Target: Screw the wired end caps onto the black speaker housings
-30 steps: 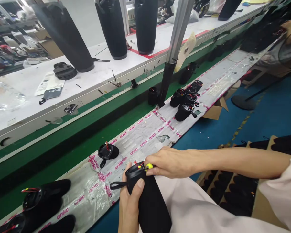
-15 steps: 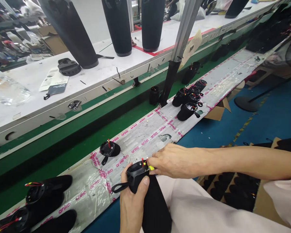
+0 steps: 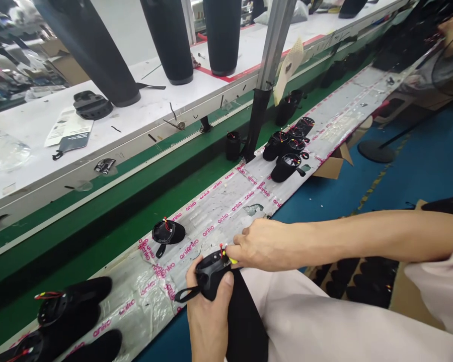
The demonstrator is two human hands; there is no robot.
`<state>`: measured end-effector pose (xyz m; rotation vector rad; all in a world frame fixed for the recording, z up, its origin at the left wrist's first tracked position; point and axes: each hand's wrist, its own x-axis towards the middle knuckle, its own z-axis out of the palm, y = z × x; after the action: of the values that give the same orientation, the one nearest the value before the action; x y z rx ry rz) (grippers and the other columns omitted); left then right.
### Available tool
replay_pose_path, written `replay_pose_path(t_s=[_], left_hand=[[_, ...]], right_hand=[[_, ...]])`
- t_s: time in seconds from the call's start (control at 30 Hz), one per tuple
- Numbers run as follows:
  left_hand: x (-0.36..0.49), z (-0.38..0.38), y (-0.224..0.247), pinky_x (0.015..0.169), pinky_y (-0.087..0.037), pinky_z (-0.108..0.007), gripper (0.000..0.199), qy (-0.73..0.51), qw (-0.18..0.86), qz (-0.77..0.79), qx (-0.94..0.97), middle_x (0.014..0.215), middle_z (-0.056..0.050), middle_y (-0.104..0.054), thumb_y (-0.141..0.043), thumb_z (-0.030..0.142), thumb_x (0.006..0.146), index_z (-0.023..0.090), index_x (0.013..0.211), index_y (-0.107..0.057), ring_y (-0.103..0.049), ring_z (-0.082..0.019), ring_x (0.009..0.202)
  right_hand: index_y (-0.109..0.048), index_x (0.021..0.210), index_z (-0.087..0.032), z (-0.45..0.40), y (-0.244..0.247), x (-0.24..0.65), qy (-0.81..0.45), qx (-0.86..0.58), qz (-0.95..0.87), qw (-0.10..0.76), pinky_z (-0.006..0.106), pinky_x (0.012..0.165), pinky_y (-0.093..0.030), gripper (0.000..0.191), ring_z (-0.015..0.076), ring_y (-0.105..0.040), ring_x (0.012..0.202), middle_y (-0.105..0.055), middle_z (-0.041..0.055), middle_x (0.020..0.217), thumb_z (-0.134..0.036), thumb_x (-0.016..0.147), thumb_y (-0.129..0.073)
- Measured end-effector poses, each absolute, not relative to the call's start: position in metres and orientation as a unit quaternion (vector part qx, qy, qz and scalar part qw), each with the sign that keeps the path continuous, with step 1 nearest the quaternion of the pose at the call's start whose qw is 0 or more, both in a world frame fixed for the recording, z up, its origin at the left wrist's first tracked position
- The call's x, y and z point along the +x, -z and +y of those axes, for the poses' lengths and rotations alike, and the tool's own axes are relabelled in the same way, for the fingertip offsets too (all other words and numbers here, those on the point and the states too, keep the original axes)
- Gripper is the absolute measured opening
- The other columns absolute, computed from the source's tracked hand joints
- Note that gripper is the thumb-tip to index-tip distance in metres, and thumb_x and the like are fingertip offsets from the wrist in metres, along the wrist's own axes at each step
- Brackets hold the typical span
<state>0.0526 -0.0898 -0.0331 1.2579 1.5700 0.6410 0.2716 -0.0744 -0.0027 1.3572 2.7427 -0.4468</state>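
Observation:
My left hand (image 3: 210, 311) is wrapped round the top of a black fabric-covered cylinder (image 3: 246, 322), thumb on the near side. Its open end tilts up, with a black strap loop at the left and small red and yellow connectors at the rim. At that rim, the fingers of my right hand (image 3: 254, 246) pinch a small tool with a yellow part (image 3: 232, 260); the tool's tip is hard to make out. The cylinder's lower part rests against light-coloured clothing.
On the taped board (image 3: 222, 201) lie a single cylinder (image 3: 168, 232), a far cluster (image 3: 285, 167) and more at lower left (image 3: 75, 301). A white shelf (image 3: 136, 115) behind carries tall black cylinders (image 3: 222, 37). A metal post (image 3: 274, 45) stands in between. Boxes sit at right.
The view has shifted slightly, so the shelf and the far cluster appear further left and higher. Both hands keep their hold at the cylinder's rim, the right hand a little nearer the opening.

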Motion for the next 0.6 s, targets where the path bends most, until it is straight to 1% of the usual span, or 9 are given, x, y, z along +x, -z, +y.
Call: replay_pose_path(t_s=[0.07,0.13,0.2,0.27,0.33,0.4,0.47,0.53,0.6], left_hand=[[0.049,-0.090,0.041,0.114,-0.046,-0.060,0.069,-0.283,0.509,0.638,0.504,0.133,-0.016,-0.077,-0.076,0.060,0.083,0.023,0.139,-0.063,-0.068,-0.045,0.132],[0.046,-0.091,0.049,0.114,-0.048,-0.058,0.074,-0.306,0.544,0.628,0.465,0.133,-0.014,-0.078,-0.077,0.065,0.081,0.024,0.142,-0.062,-0.070,-0.043,0.130],[0.043,-0.091,0.055,0.112,-0.052,-0.054,0.082,-0.315,0.582,0.619,0.424,0.132,-0.012,-0.079,-0.078,0.069,0.080,0.026,0.147,-0.060,-0.072,-0.042,0.127],[0.041,-0.091,0.058,0.110,-0.053,-0.053,0.087,-0.302,0.601,0.620,0.403,0.131,-0.011,-0.079,-0.079,0.071,0.080,0.028,0.152,-0.057,-0.073,-0.041,0.125],[0.038,-0.090,0.060,0.111,-0.053,-0.052,0.088,-0.299,0.617,0.619,0.382,0.133,-0.011,-0.079,-0.081,0.068,0.080,0.029,0.155,-0.054,-0.073,-0.040,0.125],[0.035,-0.090,0.063,0.113,-0.052,-0.051,0.089,-0.314,0.661,0.592,0.339,0.136,-0.011,-0.079,-0.082,0.059,0.077,0.027,0.156,-0.055,-0.072,-0.041,0.129],[0.032,-0.091,0.066,0.118,-0.050,-0.050,0.091,-0.329,0.708,0.548,0.299,0.141,-0.011,-0.078,-0.082,0.050,0.073,0.025,0.156,-0.056,-0.066,-0.042,0.139],[0.032,-0.094,0.068,0.120,-0.049,-0.053,0.091,-0.324,0.731,0.522,0.297,0.146,-0.013,-0.076,-0.086,0.048,0.071,0.024,0.155,-0.060,-0.062,-0.044,0.144],[0.034,-0.096,0.070,0.120,-0.049,-0.056,0.088,-0.310,0.732,0.516,0.319,0.145,-0.016,-0.076,-0.090,0.052,0.071,0.022,0.150,-0.065,-0.062,-0.047,0.143]], right_hand=[[-0.064,0.114,-0.019,-0.073,0.009,0.272,0.172,0.445,0.879,-0.002,0.034,0.052,-0.017,0.027,0.0169,-0.058,0.060,-0.074,0.0051,0.088,-0.041,0.118,-0.049],[-0.063,0.114,-0.019,-0.072,0.013,0.273,0.226,0.463,0.855,-0.056,0.032,0.055,-0.024,0.031,0.0173,-0.062,0.066,-0.075,0.0045,0.090,-0.045,0.118,-0.049],[-0.062,0.114,-0.019,-0.074,0.014,0.275,0.282,0.491,0.815,-0.122,0.031,0.060,-0.032,0.034,0.0172,-0.063,0.068,-0.074,0.0028,0.088,-0.048,0.119,-0.047],[-0.063,0.117,-0.020,-0.076,0.013,0.277,0.319,0.517,0.777,-0.166,0.031,0.063,-0.036,0.034,0.0170,-0.060,0.066,-0.073,0.0009,0.085,-0.049,0.119,-0.045],[-0.063,0.126,-0.020,-0.079,0.011,0.279,0.344,0.529,0.753,-0.187,0.031,0.064,-0.038,0.036,0.0169,-0.058,0.062,-0.071,-0.0012,0.082,-0.052,0.117,-0.047],[-0.061,0.139,-0.020,-0.080,0.011,0.280,0.360,0.531,0.741,-0.196,0.031,0.064,-0.039,0.045,0.0177,-0.059,0.062,-0.071,-0.0020,0.080,-0.056,0.114,-0.053],[-0.058,0.148,-0.020,-0.080,0.015,0.279,0.366,0.525,0.740,-0.207,0.031,0.067,-0.042,0.053,0.0192,-0.064,0.067,-0.075,0.0006,0.088,-0.058,0.112,-0.057],[-0.059,0.150,-0.021,-0.080,0.019,0.277,0.370,0.513,0.743,-0.217,0.032,0.070,-0.044,0.052,0.0203,-0.068,0.074,-0.078,0.0040,0.098,-0.056,0.112,-0.057],[-0.060,0.147,-0.021,-0.078,0.024,0.275,0.380,0.506,0.741,-0.223,0.031,0.072,-0.045,0.046,0.0201,-0.068,0.078,-0.078,0.0051,0.102,-0.050,0.113,-0.055]])
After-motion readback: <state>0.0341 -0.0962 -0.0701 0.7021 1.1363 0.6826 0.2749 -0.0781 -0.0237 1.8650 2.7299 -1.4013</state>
